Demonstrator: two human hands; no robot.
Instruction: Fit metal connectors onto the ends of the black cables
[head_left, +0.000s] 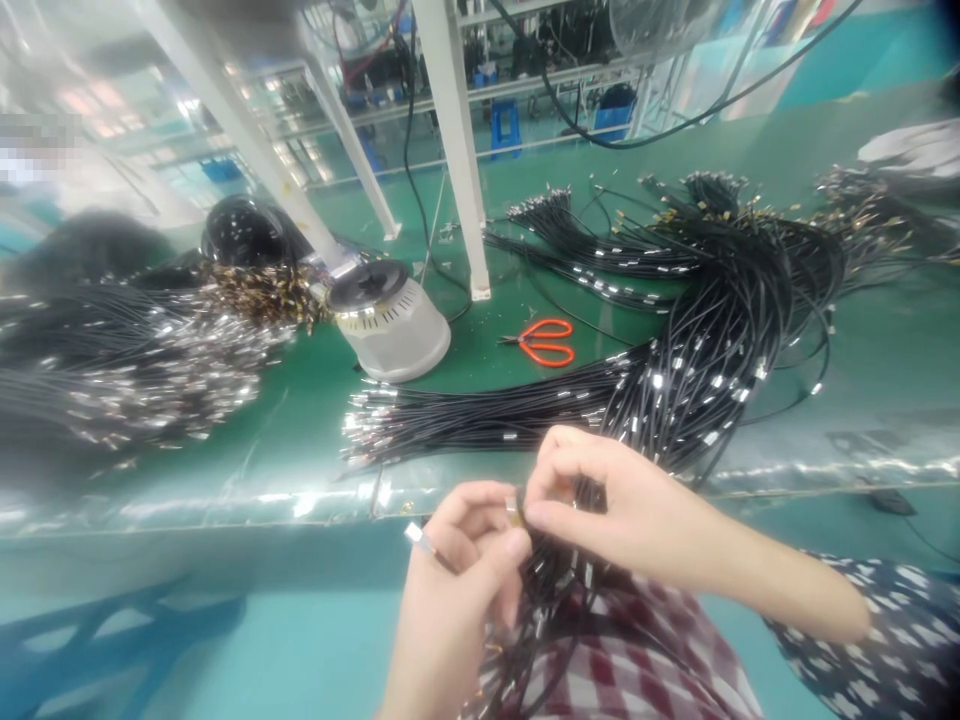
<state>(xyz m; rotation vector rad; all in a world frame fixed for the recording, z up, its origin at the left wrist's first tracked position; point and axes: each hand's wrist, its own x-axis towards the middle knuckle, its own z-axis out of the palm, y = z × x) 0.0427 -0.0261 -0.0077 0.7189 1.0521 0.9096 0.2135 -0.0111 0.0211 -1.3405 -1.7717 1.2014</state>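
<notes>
My left hand [457, 570] is closed in a pinch on a thin black cable whose metal tip [416, 536] sticks out to the left. My right hand [600, 495] pinches a small metal sleeve [513, 508] on that same cable, fingertips touching the left thumb. Both hands work just below the front edge of the green table [480, 350]. A bundle of black cables [555, 590] hangs down over my lap between the hands. More black cables with silver sleeves [525, 410] lie spread on the table directly above the hands.
Orange-handled scissors [546, 342] lie mid-table. A round white device with a dark top [386, 320] stands left of them. Another heap of cables with gold ends [135, 360] covers the left. White frame posts [457, 150] rise behind. A big cable pile [735, 260] fills the right.
</notes>
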